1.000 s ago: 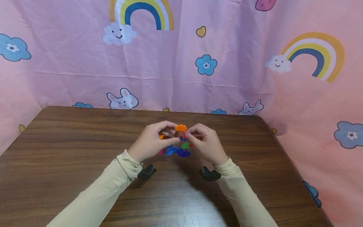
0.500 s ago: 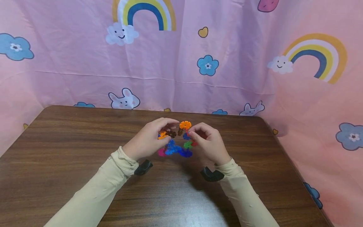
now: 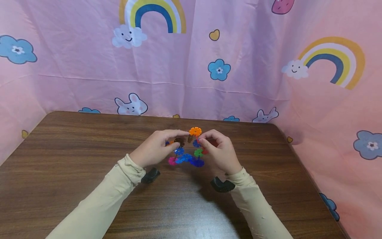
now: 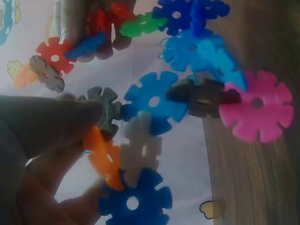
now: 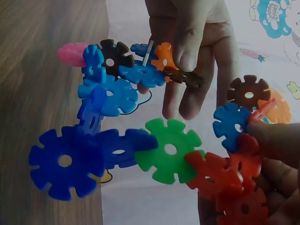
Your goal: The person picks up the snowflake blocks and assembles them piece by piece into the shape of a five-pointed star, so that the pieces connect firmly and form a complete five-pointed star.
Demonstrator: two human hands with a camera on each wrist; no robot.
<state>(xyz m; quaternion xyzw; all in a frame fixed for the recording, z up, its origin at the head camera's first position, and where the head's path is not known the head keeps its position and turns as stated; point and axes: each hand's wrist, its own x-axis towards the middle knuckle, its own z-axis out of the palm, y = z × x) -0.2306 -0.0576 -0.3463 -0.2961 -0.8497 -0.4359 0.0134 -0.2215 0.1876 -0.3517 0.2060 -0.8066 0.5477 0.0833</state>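
Note:
A curved chain of notched plastic building discs (image 3: 186,157) spans both hands, linked edge to edge in blue, green, pink, red, orange and brown. My left hand (image 3: 153,147) holds its left end, thumb on a brown disc (image 4: 105,110) beside an orange disc (image 4: 105,157); its index finger reaches toward the orange disc (image 3: 195,131) at the other end. My right hand (image 3: 221,149) pinches a red disc (image 5: 263,111) joined to a blue disc (image 5: 231,126), an orange disc (image 5: 276,107) and a brown disc (image 5: 249,93). The right fingertips partly cover the red disc.
Below the hands lies a brown wood-grain table (image 3: 179,205). A pink patterned curtain (image 3: 244,66) hangs behind it and along the sides. Black wrist mounts (image 3: 222,184) jut inward from both sleeves.
The hands have drawn apart, leaving a gap between the chain's two ends. The orange disc at the right end rose slightly, and the left index finger has straightened toward it.

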